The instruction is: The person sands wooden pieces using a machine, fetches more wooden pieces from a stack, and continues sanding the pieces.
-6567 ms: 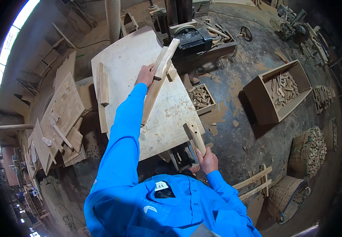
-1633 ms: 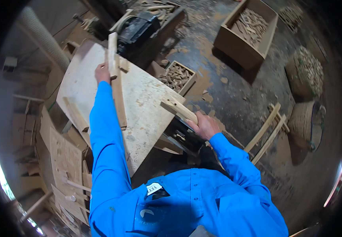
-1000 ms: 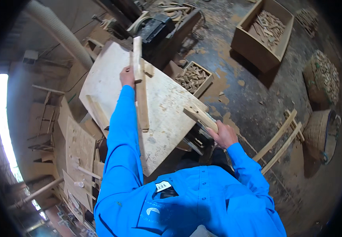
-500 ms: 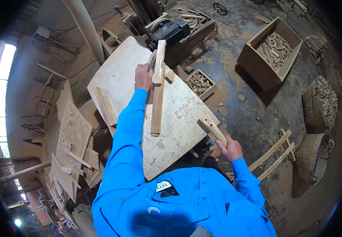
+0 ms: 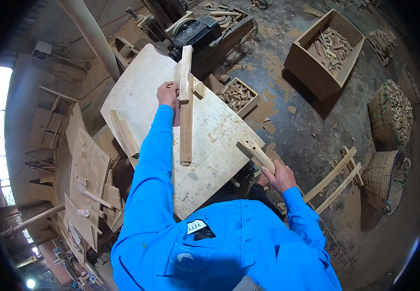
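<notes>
Left hand: the left hand (image 5: 167, 93) is reaching far out over the plywood worktop (image 5: 142, 104), its fingers curling around the upper part of a long wooden slat (image 5: 186, 104) and closing on it.
Long slat: it is lying lengthways on the worktop, its far end pointing toward the dark machine motor (image 5: 196, 33) at the table's far edge and its near end resting about mid-table; a shorter strip seems to be lying against it near the hand.
Right hand: the right hand (image 5: 280, 175) is wrapping around the lower end of a short wooden piece (image 5: 255, 153), fingers folded tight on it, holding it at the worktop's near right edge.
Short piece: it is angling up and left from the fist, its free end sitting over the table corner.
Step in hand: by my reading, the person is lining up the long slat on the table while keeping the second piece ready in the other hand.
Next move: it is probably calling for a steady press on the slat so it is not skewing, then bringing the short piece across to it.
Around: another loose batten (image 5: 124, 137) is lying at the left of the table; a small crate of offcuts (image 5: 239, 95) and a large wooden box of scraps (image 5: 324, 48) are standing on the dusty floor, with woven baskets (image 5: 389, 116) further right.
</notes>
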`<state>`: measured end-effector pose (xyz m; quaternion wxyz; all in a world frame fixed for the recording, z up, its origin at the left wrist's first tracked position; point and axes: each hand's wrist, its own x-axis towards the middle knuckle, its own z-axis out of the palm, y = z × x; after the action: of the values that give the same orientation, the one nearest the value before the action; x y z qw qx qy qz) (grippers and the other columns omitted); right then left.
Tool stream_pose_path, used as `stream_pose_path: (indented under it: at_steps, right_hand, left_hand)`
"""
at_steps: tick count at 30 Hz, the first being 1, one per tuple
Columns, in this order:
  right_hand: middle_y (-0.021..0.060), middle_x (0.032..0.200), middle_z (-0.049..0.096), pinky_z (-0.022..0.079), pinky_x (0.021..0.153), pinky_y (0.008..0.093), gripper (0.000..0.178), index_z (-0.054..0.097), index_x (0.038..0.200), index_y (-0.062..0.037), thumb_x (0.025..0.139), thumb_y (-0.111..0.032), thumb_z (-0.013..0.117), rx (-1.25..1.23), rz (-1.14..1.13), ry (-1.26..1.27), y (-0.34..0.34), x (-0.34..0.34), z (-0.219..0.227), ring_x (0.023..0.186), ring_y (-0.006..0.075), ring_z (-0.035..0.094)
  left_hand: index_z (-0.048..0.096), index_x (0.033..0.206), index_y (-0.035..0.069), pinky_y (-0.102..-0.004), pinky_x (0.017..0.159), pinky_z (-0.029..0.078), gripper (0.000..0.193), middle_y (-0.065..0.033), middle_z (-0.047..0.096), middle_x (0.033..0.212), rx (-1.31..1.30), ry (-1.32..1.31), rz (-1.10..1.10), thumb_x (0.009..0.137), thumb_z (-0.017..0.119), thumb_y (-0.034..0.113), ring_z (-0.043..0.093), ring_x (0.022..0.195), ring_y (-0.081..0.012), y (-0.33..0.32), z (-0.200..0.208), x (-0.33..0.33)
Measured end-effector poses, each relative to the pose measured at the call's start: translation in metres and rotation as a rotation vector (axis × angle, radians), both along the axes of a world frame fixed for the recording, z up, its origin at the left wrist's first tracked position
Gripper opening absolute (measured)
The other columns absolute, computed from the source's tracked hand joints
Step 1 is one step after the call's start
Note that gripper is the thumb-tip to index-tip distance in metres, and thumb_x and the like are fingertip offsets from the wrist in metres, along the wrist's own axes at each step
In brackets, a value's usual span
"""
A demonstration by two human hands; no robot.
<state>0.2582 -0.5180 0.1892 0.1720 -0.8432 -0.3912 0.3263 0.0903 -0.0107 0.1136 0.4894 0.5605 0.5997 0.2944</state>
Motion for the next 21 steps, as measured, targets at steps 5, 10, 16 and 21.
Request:
stream_pose_path:
  at_steps: [5,10,16,21]
  right_hand:
    - [0.0262,0.084,0.074,0.059,0.075,0.055,0.053,0.066,0.106,-0.0017,0.097,-0.054,0.068,-0.036,-0.021,0.063,0.003,-0.001,0.009,0.08,0.0462,0.074]
    - [0.0279,0.086,0.074,0.059,0.075,0.0553,0.053,0.067,0.109,-0.0019,0.097,-0.054,0.068,-0.001,0.006,0.001,-0.001,-0.002,-0.002,0.081,0.0467,0.074]
    - [0.0275,0.084,0.073,0.058,0.072,0.0556,0.05,0.065,0.106,-0.0024,0.096,-0.051,0.07,-0.012,0.006,-0.014,-0.003,-0.002,-0.008,0.08,0.0465,0.074]
    - [0.0266,0.083,0.073,0.057,0.07,0.0556,0.046,0.063,0.102,-0.0031,0.097,-0.048,0.071,-0.006,0.005,-0.025,-0.006,-0.004,-0.01,0.078,0.046,0.073]
  left_hand:
    - [0.076,0.109,-0.009,-0.0276,0.062,0.06,0.026,-0.0123,0.076,0.087,-0.003,-0.044,0.012,0.088,0.081,0.006,0.07,0.067,-0.0151,0.009,-0.005,0.008]
    - [0.077,0.106,-0.007,-0.0273,0.061,0.059,0.022,-0.0098,0.076,0.085,-0.029,-0.143,0.031,0.089,0.082,0.005,0.07,0.068,-0.0146,0.03,-0.016,0.015]
    - [0.078,0.106,-0.005,-0.0274,0.061,0.058,0.023,-0.0094,0.077,0.084,-0.027,-0.114,0.01,0.091,0.082,0.011,0.071,0.069,-0.0142,0.034,-0.024,0.014]
    - [0.079,0.103,0.0,-0.0281,0.057,0.051,0.02,-0.0039,0.073,0.08,0.04,-0.015,0.047,0.093,0.083,0.018,0.063,0.065,-0.0109,0.026,-0.025,0.03]
